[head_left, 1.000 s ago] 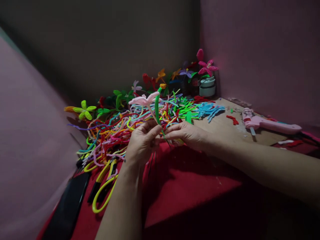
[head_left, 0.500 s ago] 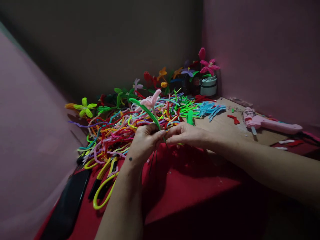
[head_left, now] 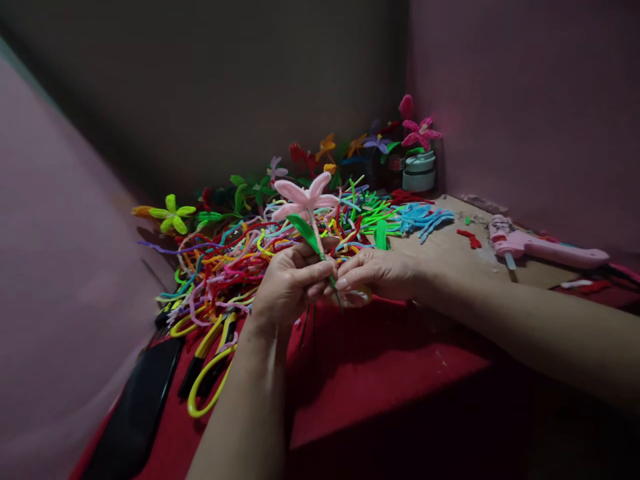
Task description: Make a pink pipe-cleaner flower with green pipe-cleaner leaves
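Observation:
A pink pipe-cleaner flower stands tilted above my hands, with a green leaf beside its pale stem. My left hand pinches the stem just below the leaf between thumb and fingers. Close against it, my right hand has its fingers closed on the lower, green-wrapped part of the stem. The stem's tip points down past the fingertips. Behind the hands lies a heap of loose coloured pipe cleaners.
Yellow-handled pliers and a dark flat object lie at the left. On the right, a pink glue gun rests on a cardboard sheet. Finished flowers and a pale lidded container line the back.
The flower has turned, so its petals now show spread out and its leaf looks broader. My right hand's fingers have shifted lower round the stem.

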The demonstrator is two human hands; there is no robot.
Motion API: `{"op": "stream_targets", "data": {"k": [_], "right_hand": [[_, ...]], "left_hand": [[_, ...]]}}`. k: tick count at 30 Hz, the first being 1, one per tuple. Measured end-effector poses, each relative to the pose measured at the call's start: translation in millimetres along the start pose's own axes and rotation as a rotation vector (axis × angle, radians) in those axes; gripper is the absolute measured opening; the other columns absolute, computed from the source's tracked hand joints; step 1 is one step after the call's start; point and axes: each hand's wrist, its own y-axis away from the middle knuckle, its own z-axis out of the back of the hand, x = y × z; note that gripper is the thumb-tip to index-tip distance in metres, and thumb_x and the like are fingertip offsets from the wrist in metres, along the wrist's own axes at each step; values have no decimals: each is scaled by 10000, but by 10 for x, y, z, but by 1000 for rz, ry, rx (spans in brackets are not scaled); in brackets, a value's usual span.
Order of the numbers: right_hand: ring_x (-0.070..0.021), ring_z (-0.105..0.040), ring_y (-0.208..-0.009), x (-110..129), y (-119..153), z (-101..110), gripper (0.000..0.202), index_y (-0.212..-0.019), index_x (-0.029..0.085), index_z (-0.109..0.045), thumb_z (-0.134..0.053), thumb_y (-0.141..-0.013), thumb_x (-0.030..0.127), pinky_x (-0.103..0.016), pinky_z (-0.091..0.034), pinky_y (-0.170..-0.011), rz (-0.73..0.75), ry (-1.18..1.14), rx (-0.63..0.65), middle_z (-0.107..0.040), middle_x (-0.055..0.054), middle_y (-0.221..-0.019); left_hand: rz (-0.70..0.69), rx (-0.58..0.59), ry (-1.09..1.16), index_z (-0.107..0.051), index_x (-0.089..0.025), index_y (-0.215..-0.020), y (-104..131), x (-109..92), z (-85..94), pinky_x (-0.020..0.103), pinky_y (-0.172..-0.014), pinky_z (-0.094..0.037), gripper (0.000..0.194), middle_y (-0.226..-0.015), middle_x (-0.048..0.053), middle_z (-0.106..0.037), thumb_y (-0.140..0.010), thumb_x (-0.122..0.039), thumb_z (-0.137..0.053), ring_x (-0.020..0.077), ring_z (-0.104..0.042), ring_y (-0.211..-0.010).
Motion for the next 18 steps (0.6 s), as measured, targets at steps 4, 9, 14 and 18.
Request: {"op": "stream_targets", "data": {"k": [4,9,14,18], "right_hand": [[-58,-421,-455,5,8,-18,109,-641,76,-633,-607,-662,180,-221,-297,-466,13,21,-28,-524,10,-501],[-54,-390,-436,-12,17,-45,111,-646,91,-618,-595,-689,191,-219,-279,-456,62,72,-25,-482,30,-475],[-61,-394,-443,-8,42,-51,112,-620,115,-604,-606,-686,205,-218,-285,-462,109,203,-128,-470,39,-474],[-66,-384,-455,-26,29,-17,209,-710,118,-658,-605,-713,320,-222,-278,-467,95,317,-186,-463,36,-475]], "left_hand": [[-10,2,74,-581,-125,-1005,-19,4,-13,161,-401,-346,375,-551,-44,-514,-641,-127,-667,-8,-327,-337],[36,-4,86,-550,-123,-1015,-26,14,13,120,-323,-248,447,-600,-21,-563,-595,-114,-702,-15,-331,-319],[63,14,29,-541,-140,-1039,-18,-11,13,131,-324,-222,440,-541,-50,-516,-626,-174,-691,-3,-320,-321],[66,-110,-146,-587,-143,-839,-24,-10,-26,149,-343,-235,267,-531,-50,-504,-616,-234,-702,16,-357,-361]]}}
